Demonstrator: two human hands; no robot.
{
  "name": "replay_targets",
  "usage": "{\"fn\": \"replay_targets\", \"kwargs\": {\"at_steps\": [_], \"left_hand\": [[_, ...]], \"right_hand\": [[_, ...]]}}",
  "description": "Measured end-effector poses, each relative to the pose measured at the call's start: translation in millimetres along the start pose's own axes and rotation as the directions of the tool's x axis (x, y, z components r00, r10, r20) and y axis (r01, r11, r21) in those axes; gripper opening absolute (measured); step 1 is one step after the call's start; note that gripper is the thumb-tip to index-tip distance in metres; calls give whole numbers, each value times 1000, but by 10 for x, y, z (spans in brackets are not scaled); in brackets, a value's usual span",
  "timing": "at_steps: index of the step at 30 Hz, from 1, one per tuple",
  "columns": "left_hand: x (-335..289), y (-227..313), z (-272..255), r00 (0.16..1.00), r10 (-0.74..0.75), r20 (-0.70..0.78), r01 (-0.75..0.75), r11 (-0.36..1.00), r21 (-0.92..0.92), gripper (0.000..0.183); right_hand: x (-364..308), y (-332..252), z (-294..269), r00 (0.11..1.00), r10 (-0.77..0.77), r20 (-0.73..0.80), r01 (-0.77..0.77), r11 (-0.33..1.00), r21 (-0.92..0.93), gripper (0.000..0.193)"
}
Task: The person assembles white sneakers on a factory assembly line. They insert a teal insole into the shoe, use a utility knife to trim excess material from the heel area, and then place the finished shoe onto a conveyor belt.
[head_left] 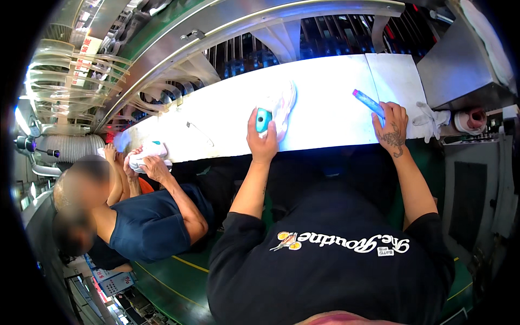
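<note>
A white shoe (286, 103) lies on the white work table, its pale sole edge along the right. A teal shoe last (263, 120) with a dark hole shows in its opening. My left hand (262, 140) grips the shoe at its near end, fingers and thumb either side of the teal part. Over the table's right portion, my right hand (391, 127) is closed round a thick blue marker-like tube (369, 103) with a pink end, pointing up and left, apart from the shoe. Its exact kind is unclear.
White gloves (430, 120) lie at the table's right end, beside another shoe (470, 120). A co-worker at the left holds a white shoe (149, 155). A thin hooked tool (200, 134) lies on the white table (330, 103). Machine rollers (336, 38) run behind.
</note>
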State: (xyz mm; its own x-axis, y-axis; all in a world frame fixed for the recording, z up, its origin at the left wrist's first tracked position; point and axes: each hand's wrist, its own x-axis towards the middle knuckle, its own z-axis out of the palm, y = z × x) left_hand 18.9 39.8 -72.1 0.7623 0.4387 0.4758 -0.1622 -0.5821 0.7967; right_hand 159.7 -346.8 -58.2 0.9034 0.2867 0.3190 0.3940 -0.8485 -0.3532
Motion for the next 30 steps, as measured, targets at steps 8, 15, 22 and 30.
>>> {"fn": "replay_targets", "kwargs": {"at_steps": [8, 15, 22, 30], "left_hand": [[263, 110, -258, 919, -393, -2, 360, 844, -398, 46], [196, 829, 24, 901, -394, 183, 431, 863, -264, 48], [408, 802, -178, 750, -506, 427, 659, 630, -411, 55], [231, 904, -428, 799, -340, 496, 518, 808, -280, 92]], "right_hand": [[-48, -275, 13, 1000, -10, -28, 9, 998, -62, 56], [-92, -1760, -151, 890, -425, 168, 272, 788, 552, 114], [201, -1532, -433, 868, -441, 228, 366, 879, 305, 125], [179, -1599, -15, 869, -416, 268, 321, 886, 335, 110]]}}
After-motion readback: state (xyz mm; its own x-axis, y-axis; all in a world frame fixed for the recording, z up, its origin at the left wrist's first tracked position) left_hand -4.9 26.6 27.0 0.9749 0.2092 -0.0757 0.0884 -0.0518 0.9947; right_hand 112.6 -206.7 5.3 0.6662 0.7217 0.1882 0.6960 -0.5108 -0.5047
